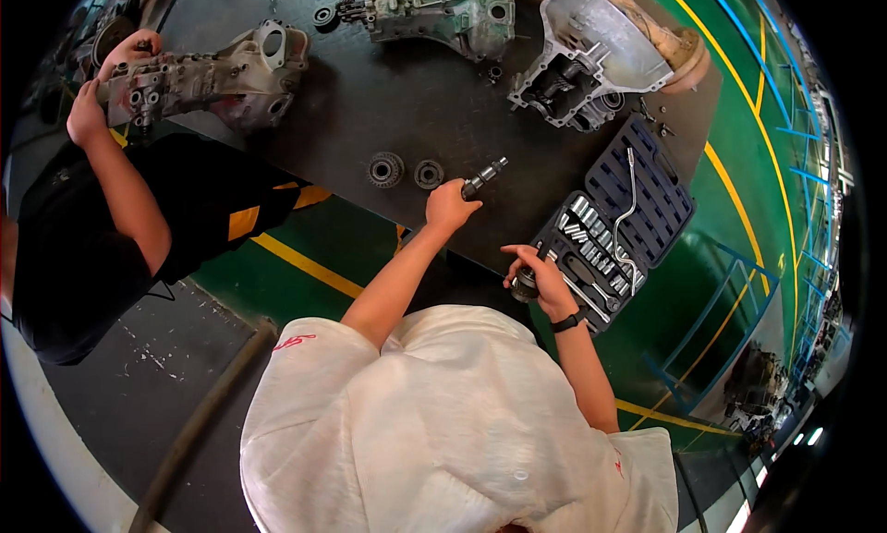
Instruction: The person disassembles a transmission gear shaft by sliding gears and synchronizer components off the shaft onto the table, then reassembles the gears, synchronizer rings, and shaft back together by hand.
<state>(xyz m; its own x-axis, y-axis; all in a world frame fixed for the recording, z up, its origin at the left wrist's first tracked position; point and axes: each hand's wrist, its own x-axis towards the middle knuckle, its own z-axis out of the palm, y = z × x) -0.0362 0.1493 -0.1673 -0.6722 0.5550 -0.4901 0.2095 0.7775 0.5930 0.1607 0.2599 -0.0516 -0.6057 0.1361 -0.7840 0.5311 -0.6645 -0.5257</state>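
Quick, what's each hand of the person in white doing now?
Left hand: closed around a metal shaft.
Right hand: curled, holding a round metal part.

1 head-worn fisheye view looks down from close above, facing across the workbench (356, 117).

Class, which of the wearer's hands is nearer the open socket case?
Right. The right hand is at the left edge of the socket case; the left hand is farther left, holding a shaft.

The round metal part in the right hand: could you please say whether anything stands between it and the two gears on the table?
In this view, the left hand, gripping a metal shaft, crosses the direct line to both gears.
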